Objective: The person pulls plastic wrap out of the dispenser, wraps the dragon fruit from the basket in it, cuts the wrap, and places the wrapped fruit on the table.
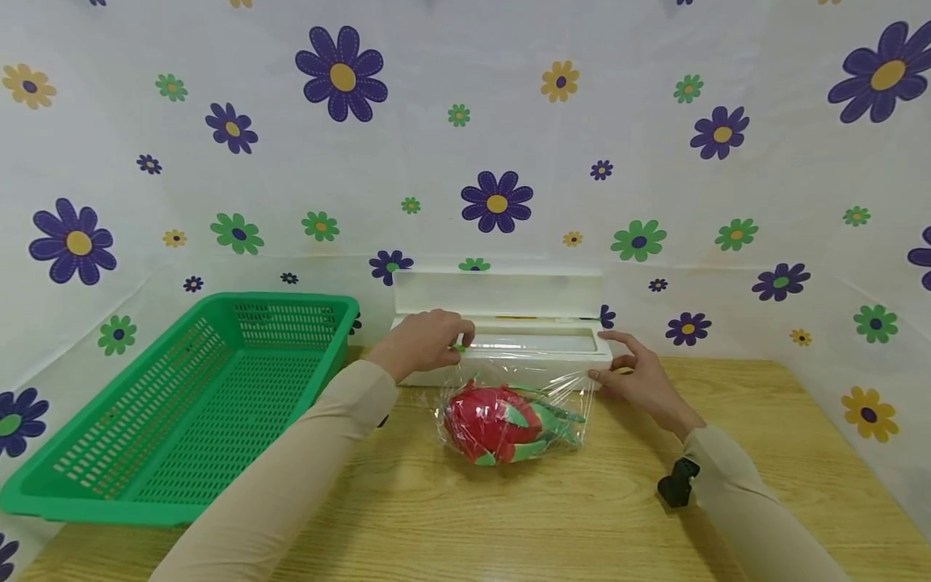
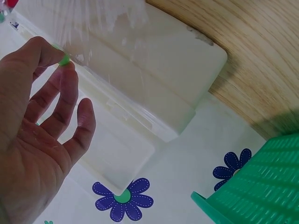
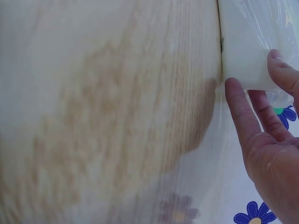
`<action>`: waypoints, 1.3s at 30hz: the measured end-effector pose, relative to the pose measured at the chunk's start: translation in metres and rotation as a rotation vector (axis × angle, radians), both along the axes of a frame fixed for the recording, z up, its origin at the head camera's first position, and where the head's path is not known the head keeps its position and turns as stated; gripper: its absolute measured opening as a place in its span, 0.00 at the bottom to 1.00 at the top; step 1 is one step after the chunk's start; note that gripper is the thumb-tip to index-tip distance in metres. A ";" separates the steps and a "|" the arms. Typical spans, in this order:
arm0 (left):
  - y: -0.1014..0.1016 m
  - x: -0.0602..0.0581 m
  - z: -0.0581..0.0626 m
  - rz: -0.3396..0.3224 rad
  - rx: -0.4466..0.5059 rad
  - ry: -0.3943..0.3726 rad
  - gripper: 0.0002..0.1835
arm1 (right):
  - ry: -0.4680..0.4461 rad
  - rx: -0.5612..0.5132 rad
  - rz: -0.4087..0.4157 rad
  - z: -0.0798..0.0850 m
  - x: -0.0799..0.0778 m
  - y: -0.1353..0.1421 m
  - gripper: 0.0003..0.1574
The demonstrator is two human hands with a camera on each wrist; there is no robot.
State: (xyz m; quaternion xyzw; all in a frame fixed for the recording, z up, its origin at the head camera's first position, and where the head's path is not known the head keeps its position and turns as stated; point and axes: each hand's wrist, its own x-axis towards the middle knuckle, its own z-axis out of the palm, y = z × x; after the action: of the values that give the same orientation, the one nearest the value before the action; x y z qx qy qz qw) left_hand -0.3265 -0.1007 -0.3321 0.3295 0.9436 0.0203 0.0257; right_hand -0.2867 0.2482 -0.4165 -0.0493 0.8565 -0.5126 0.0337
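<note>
A white cling film dispenser (image 1: 509, 372) stands at the table's back with its lid (image 1: 498, 293) raised. Clear film (image 1: 575, 384) runs from it over a red and green dragon fruit (image 1: 494, 420), which lies on the table in front. My left hand (image 1: 429, 339) is over the dispenser's left part. In the left wrist view, its thumb and index finger pinch a small green slider knob (image 2: 64, 59) at the dispenser's edge. At the right end my right hand (image 1: 643, 380) grips the dispenser, thumb (image 3: 282, 72) on the film-covered front and fingers round the end.
A green slotted plastic basket (image 1: 338, 347) stands to the left, close to my left forearm. Behind the wooden table (image 1: 582, 525) hangs a flower-printed sheet (image 1: 414, 153). A black device (image 1: 678, 483) is strapped at my right wrist.
</note>
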 end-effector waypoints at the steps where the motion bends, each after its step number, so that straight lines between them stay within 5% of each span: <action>1: 0.000 0.000 0.000 0.001 0.000 -0.002 0.07 | 0.000 -0.001 0.001 0.000 0.000 0.000 0.47; 39: -0.007 -0.002 0.001 0.013 -0.027 -0.005 0.06 | 0.006 0.011 0.000 -0.004 -0.001 0.001 0.47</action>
State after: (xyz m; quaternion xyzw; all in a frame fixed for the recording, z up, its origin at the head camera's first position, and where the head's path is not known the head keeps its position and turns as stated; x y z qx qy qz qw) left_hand -0.3288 -0.1082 -0.3315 0.3231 0.9458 0.0087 0.0323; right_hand -0.2878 0.2494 -0.4202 -0.0506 0.8594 -0.5079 0.0315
